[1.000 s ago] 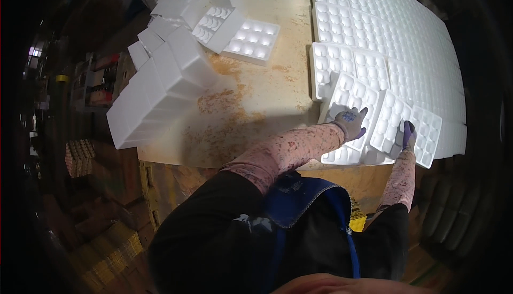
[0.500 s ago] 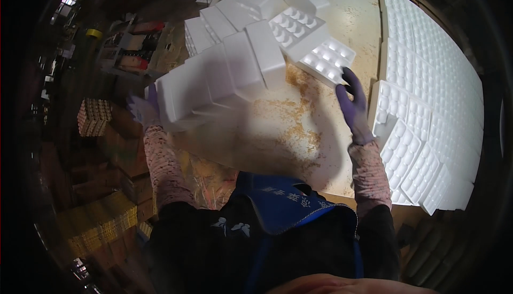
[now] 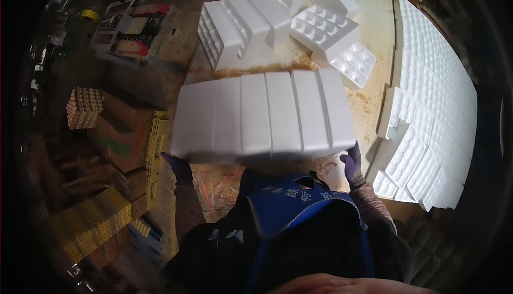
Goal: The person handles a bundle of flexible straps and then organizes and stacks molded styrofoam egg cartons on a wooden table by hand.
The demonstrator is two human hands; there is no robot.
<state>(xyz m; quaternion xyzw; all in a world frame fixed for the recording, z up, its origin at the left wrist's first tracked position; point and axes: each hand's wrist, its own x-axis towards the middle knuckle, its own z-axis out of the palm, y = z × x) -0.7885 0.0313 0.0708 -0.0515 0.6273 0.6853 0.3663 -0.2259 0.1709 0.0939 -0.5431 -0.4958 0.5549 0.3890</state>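
Hands: set wide apart in purple gloves, the two support a row of white foam trays (image 3: 256, 115) between them.
Left hand: the left hand (image 3: 180, 169) is at the row's lower left corner; its finger positions are largely lost in shadow.
Right hand: the right hand (image 3: 351, 163) grips the row's lower right corner, fingers against its end.
Foam row: the trays are packed side by side, smooth faces toward the camera, in front of the wearer at the near side of the table (image 3: 368, 99); whether they touch its surface cannot be told.
Beyond the row: a group of white foam trays (image 3: 255, 16) leans together on the far left of the table, some on edge with hollows facing left.
Center rear: a tilted tray (image 3: 323, 27) shows its rounded hollows, just beside a smaller-looking tray (image 3: 355, 65) lying hollows up.
Right side: a broad spread of trays (image 3: 435, 96) covers the table's right, hollows up, a few at the near end askew and overlapping.
Wearer: a blue apron (image 3: 296, 203) over dark clothing, with patterned sleeves (image 3: 368, 200) on the forearms.
Left background: a stack of egg trays (image 3: 84, 108) stands near a brown carton (image 3: 122, 126), with yellow stacked trays (image 3: 96, 222) below.
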